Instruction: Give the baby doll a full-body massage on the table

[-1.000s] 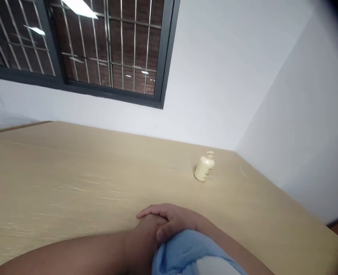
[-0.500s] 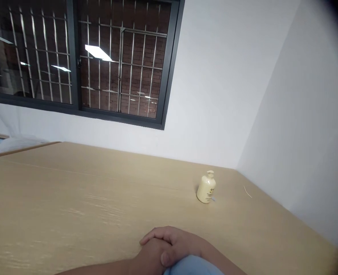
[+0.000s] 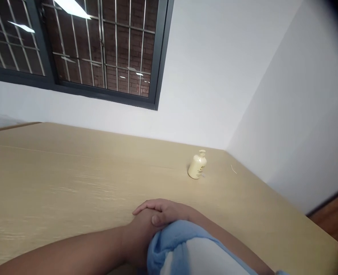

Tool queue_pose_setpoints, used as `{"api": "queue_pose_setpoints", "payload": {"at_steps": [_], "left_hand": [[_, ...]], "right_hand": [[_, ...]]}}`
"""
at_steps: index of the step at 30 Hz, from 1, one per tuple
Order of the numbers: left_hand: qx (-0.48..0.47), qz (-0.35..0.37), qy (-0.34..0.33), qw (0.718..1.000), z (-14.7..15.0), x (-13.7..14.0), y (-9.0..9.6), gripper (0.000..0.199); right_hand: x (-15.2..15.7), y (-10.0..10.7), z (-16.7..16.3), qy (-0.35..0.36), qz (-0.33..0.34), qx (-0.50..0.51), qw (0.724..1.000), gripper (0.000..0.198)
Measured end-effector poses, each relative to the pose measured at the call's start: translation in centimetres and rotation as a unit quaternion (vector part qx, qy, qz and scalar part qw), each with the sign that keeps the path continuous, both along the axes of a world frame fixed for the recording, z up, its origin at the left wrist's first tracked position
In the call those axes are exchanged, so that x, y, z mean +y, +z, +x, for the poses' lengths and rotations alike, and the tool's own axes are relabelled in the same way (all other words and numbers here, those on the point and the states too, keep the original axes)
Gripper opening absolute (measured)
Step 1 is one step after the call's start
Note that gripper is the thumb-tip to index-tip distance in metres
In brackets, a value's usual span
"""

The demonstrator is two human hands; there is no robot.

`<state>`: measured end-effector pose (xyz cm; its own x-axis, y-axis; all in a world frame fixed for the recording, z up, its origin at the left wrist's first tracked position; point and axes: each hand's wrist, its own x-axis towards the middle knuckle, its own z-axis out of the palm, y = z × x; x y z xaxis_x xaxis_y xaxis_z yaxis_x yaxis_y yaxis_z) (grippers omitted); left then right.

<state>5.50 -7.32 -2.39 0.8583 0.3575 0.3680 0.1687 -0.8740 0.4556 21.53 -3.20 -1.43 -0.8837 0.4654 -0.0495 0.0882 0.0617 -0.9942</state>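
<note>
At the lower middle of the head view, my hands are clasped together on the near side of the table (image 3: 80, 191). My right hand (image 3: 170, 209) wraps over my left hand (image 3: 142, 225), its fingers across the back and its thumb on the near side. The fingers of my left hand are hidden behind the other hand and a fold of blue and white cloth (image 3: 180, 240). Beyond the hands, apart from them, a cream pump bottle (image 3: 197, 167) with dark print stands upright.
A thin pale strand (image 3: 233, 169) lies right of the bottle. White walls (image 3: 203, 76) meet in a corner behind the table. Above its far edge is a dark-framed window (image 3: 106, 94) with metal bars. Something reddish-brown (image 3: 335, 217) shows at the right.
The view has tilted down and swung right, so the window and bottle sit higher and further left. More of both forearms and the cloth shows; the hands stay clasped.
</note>
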Motion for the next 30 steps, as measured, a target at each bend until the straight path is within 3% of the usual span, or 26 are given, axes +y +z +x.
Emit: {"api": "queue_pose_setpoints", "payload": {"at_steps": [11, 25, 30], "left_hand": [[-0.032, -0.054, -0.024, 0.998, -0.5, 0.0, 0.9, 0.043], [-0.027, -0.017, -0.046, 0.998, -0.2, 0.9, -1.0, 0.045], [-0.032, -0.023, -0.021, 0.999, -0.2, 1.1, -1.9, 0.045]], "right_hand": [[-0.1, 0.5, 0.0, -0.005, 0.04, -0.022, 0.999, 0.074], [0.1, 0.5, 0.1, -0.005, 0.055, -0.031, 0.998, 0.071], [0.1, 0.4, 0.0, -0.003, 0.057, -0.026, 0.998, 0.07]]}}
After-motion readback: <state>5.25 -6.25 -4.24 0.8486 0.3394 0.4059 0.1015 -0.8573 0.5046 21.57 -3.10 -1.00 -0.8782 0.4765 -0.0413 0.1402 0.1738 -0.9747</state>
